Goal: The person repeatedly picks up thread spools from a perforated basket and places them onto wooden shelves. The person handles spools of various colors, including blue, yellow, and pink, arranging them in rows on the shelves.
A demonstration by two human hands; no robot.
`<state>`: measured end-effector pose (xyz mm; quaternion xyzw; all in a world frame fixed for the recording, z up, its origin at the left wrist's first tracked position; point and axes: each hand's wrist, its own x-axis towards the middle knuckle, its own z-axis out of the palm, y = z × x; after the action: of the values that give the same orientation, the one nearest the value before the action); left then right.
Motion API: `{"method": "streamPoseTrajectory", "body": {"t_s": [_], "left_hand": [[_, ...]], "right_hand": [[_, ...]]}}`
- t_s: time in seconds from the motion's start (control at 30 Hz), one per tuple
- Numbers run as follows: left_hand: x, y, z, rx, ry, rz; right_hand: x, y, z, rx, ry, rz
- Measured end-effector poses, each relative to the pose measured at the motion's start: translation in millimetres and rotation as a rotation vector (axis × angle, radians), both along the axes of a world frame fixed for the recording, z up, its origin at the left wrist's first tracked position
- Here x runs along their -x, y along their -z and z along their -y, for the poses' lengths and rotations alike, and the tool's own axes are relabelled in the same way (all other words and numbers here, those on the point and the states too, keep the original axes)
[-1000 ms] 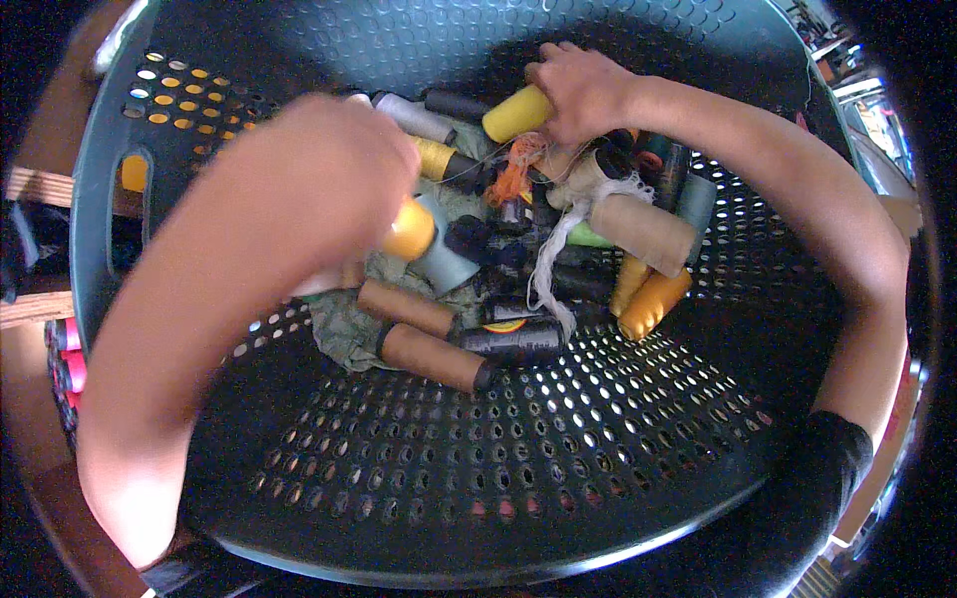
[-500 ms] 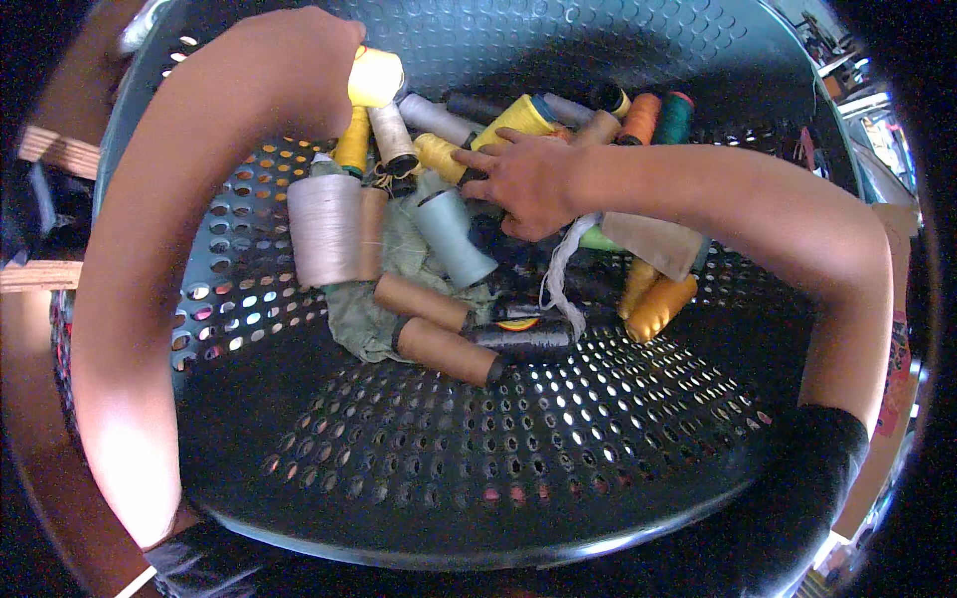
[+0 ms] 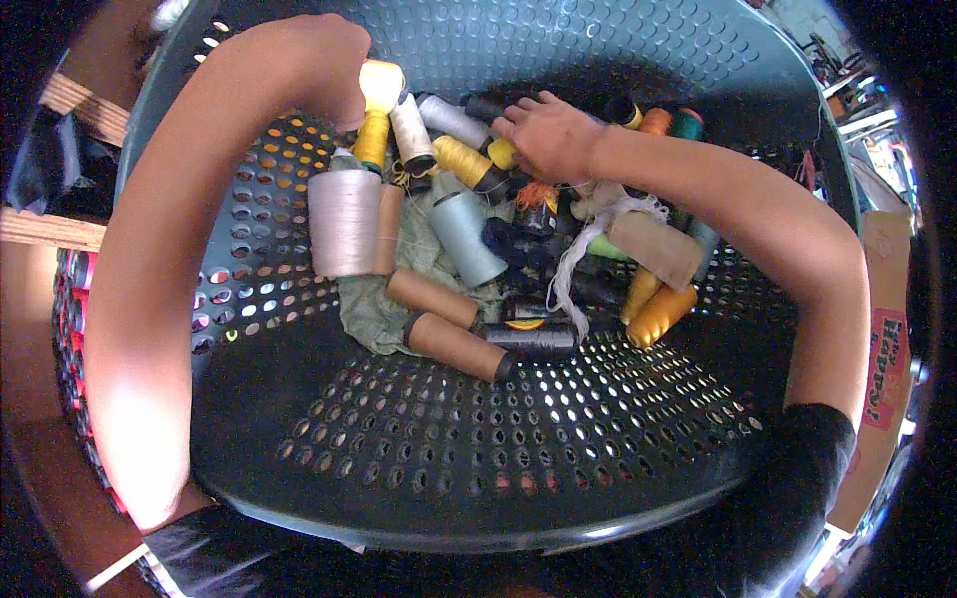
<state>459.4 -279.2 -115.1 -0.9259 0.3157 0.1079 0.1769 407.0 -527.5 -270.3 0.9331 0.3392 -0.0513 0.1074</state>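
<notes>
Two spools reached: bright yellow spool (image 3: 382,88) beside left hand (image 3: 334,75), deeper-yellow spool (image 3: 501,152) under right hand (image 3: 553,138), both inside dark perforated basket (image 3: 259,399). Judged light, stiff-cored, slippery-threaded; best gripped round middle. Left fingers hidden, grip could not be told; right fingers laid over spool, grip also unclear. Versus half-second-earlier frame, right hand was shifted toward far wall (image 3: 558,40), orange tangle (image 3: 538,193) was uncovered.

fingers of left hand (image 3: 341,75) mostly out of sight, yellow spool (image 3: 500,153) partly behind right hand (image 3: 546,138)
</notes>
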Motion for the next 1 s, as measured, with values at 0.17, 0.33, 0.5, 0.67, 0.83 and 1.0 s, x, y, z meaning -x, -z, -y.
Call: {"method": "streamPoseTrajectory", "body": {"t_s": [0.17, 0.33, 0.5, 0.67, 0.83, 1.0], "left_hand": [[-19, -2, -8, 0.026, 0.033, -0.073], [-22, 2, -10, 0.194, 0.099, 0.117], [32, -53, 26, -0.001, -0.126, 0.096], [39, -66, 19, -0.006, -0.232, -0.026], [25, -55, 11, -0.027, -0.145, 0.011], [14, -60, -2, 0.201, 0.011, -0.042]], "right_hand": [[-4, -15, -12, 0.102, -0.032, 0.016], [-27, -40, -88, -0.038, -0.067, 0.02], [-60, -17, -149, 0.096, -0.095, -0.096], [-65, -20, -161, 0.15, 0.0, -0.25], [-69, 7, -160, 0.057, -0.036, -0.195], [-97, -28, -116, -0.216, -0.194, -0.211]]}}
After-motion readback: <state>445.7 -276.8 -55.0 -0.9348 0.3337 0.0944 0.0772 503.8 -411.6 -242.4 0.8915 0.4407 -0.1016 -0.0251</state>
